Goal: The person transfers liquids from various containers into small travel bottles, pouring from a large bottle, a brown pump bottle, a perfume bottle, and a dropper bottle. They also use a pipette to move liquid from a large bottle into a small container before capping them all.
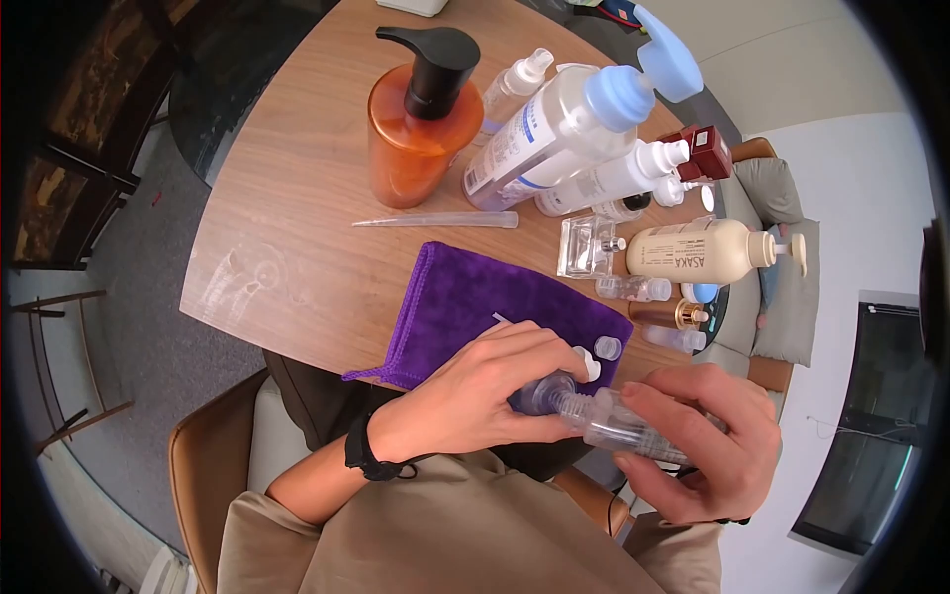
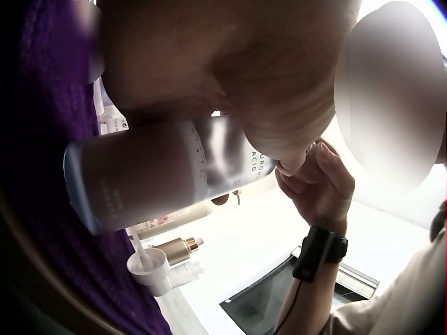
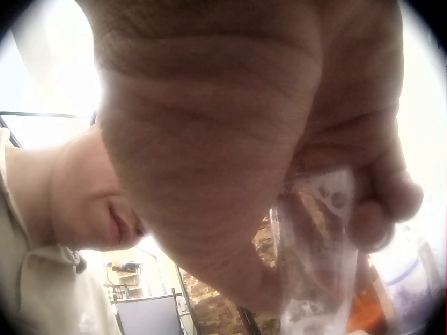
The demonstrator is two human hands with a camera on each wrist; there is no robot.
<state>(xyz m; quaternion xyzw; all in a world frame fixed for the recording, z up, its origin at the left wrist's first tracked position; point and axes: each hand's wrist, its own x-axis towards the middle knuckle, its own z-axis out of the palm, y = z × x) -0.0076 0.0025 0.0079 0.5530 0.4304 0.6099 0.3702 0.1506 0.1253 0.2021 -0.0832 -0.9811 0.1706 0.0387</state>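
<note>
My left hand (image 1: 485,381) grips a frosted, bluish bottle (image 2: 140,174) with printed lettering, its threaded neck turned toward the right. In my right hand (image 1: 712,436), fingers and thumb hold a small clear bottle (image 1: 606,421), tilted so that its end meets that neck. The right wrist view shows this clear bottle (image 3: 321,251) between thumb and fingers. Beneath the left hand lies a purple drawstring pouch (image 1: 485,287). A small clear cap (image 1: 608,348) sits on its right end, beside a white cap (image 1: 591,366) partly hidden by the fingers.
Behind the pouch lies a tapered clear plastic tube (image 1: 435,220). An amber pump bottle (image 1: 421,148) and a large blue-topped pump bottle (image 1: 544,139) stand farther back. To the right are a square glass bottle (image 1: 584,247), a beige pump bottle (image 1: 683,249) and several smaller bottles.
</note>
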